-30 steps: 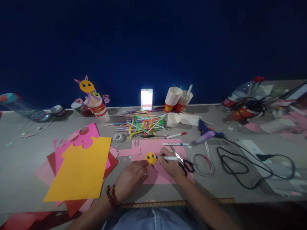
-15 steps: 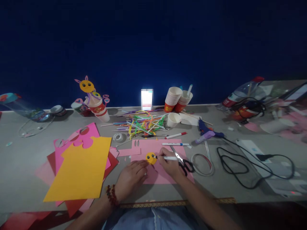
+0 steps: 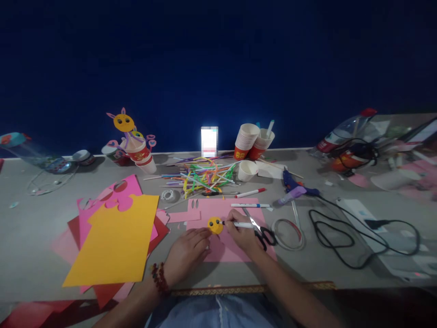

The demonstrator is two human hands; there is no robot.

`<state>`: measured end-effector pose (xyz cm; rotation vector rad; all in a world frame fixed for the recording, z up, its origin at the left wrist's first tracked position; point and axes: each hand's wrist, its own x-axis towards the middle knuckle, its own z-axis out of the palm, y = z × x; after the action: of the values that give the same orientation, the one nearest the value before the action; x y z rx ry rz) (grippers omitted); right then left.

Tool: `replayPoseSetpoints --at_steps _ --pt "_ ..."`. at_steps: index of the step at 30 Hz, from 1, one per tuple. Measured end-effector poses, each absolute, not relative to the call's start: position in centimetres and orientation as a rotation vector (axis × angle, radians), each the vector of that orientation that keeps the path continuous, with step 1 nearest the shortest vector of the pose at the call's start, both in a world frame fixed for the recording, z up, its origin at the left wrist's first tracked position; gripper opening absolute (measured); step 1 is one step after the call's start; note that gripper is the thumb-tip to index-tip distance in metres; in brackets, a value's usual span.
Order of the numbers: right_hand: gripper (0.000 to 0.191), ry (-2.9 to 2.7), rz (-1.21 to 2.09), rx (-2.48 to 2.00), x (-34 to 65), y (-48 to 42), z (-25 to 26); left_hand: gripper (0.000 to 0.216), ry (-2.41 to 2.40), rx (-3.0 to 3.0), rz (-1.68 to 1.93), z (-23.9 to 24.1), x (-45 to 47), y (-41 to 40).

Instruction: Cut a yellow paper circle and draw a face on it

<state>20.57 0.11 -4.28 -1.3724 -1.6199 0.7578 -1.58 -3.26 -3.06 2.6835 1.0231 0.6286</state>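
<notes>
A small yellow paper disc (image 3: 215, 225) with two black dots lies on a pink sheet (image 3: 223, 214) in front of me. My left hand (image 3: 186, 255) rests on the pink sheet with its fingertips pressed against the disc's lower edge, fingers curled together. My right hand (image 3: 243, 236) pinches a white marker (image 3: 239, 225), whose black tip touches the disc's right side. Black-handled scissors (image 3: 261, 232) lie just right of that hand.
An orange sheet (image 3: 114, 239) covers pink and red sheets at the left. Behind are coloured pipe cleaners (image 3: 205, 175), stacked paper cups (image 3: 246, 140), a glue gun (image 3: 295, 190) with a black cable (image 3: 341, 232), loose markers and a cup figure (image 3: 134, 146).
The marker tip has shifted slightly to the right on the disc. Both hands otherwise stay where they were.
</notes>
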Motion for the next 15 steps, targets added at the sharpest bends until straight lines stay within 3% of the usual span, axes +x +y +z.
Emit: replayPoseSetpoints --at_steps 15 --pt "0.019 -1.623 0.752 -1.369 20.46 0.11 -4.16 0.009 1.027 2.694 0.629 -2.64 -1.51 -3.24"
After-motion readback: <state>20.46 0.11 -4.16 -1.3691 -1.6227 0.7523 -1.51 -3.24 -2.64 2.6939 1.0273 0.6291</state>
